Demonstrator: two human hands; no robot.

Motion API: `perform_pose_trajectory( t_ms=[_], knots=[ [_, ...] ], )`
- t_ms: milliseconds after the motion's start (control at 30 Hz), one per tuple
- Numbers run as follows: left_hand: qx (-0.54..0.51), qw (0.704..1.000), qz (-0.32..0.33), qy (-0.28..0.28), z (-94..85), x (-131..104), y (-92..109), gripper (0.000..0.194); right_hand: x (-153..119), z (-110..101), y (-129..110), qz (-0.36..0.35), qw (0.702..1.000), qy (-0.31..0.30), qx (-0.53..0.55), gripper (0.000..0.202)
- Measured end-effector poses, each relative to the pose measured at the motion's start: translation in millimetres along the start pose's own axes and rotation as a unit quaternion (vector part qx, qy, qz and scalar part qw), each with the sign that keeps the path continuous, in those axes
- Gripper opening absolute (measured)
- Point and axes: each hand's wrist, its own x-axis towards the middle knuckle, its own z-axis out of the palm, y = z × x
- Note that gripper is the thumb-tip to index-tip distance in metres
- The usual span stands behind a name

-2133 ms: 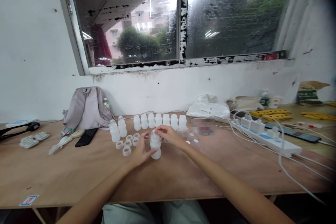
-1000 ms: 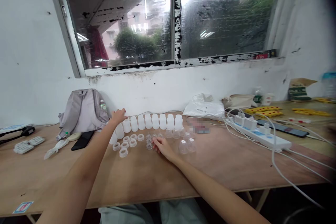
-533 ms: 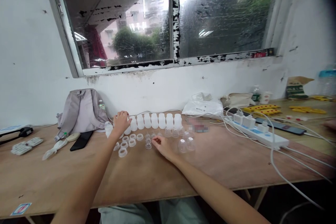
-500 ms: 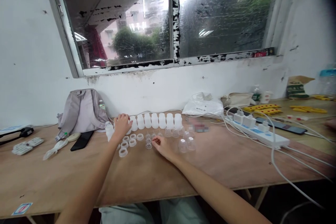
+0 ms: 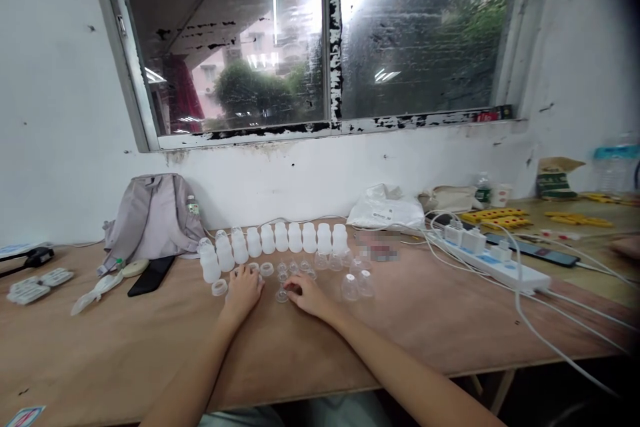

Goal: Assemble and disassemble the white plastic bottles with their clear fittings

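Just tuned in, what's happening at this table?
A person works bare-handed. The left hand is over the white rings; whether it grips one is hidden. The right hand has its fingertips at a small clear piece. White bottles stand in a row towards the wall, and clear domes sit to the right.

The bottles point(image 5: 281, 237) are a plain milky white, and the rings point(image 5: 219, 287) a cloudy, see-through white. The domed caps point(image 5: 349, 287) are clear with small white tops. The bench point(image 5: 280, 360) is reddish brown, faintly mottled. The backpack point(image 5: 143, 213) is pale greyish lilac, the phone point(image 5: 151, 275) beside it black. The plastic bag point(image 5: 385, 208) is white with small dark print. The yellow strips point(image 5: 495, 217) carry red dots. The window frame point(image 5: 240, 136) is white, blotched with black.
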Motion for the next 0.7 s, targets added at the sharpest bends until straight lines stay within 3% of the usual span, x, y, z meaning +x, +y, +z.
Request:
perform_pose_trajectory(
  t_ms=[100, 200, 267, 367, 467, 533, 700],
  knots=[
    [-0.125, 0.991, 0.035, 0.036, -6.4, 1.1, 6.9, 0.026, 2.0, 2.0, 3.7, 0.016, 0.999, 0.027, 0.016, 0.025],
    [-0.286, 0.952, 0.092, 0.06, -13.1, 1.6, 14.9, 0.027, 4.4, 3.6, 7.7, 0.044, 0.997, 0.057, 0.012, 0.024],
    [-0.34, 0.931, 0.121, 0.048, -13.4, 0.8, 18.1, 0.025, 5.4, 3.8, 9.1, 0.054, 0.996, 0.072, 0.007, 0.023],
    [-0.333, 0.93, 0.155, -0.016, -6.1, -0.7, 17.8, 0.026, 5.7, 3.2, 8.8, 0.054, 0.995, 0.083, 0.008, 0.023],
    [-0.315, 0.93, 0.171, -0.078, 4.1, -0.9, 14.3, 0.041, 5.5, 2.6, 7.9, 0.06, 0.995, 0.079, 0.007, 0.023],
    [-0.332, 0.924, 0.172, -0.082, 7.8, 0.0, 13.0, 0.046, 5.4, 2.5, 7.9, 0.063, 0.995, 0.075, 0.002, 0.022],
    [-0.384, 0.912, 0.133, -0.052, 4.9, 3.9, 16.0, 0.023, 2.3, 0.2, 3.9, 0.047, 0.997, 0.058, 0.022, 0.033]
  ],
)
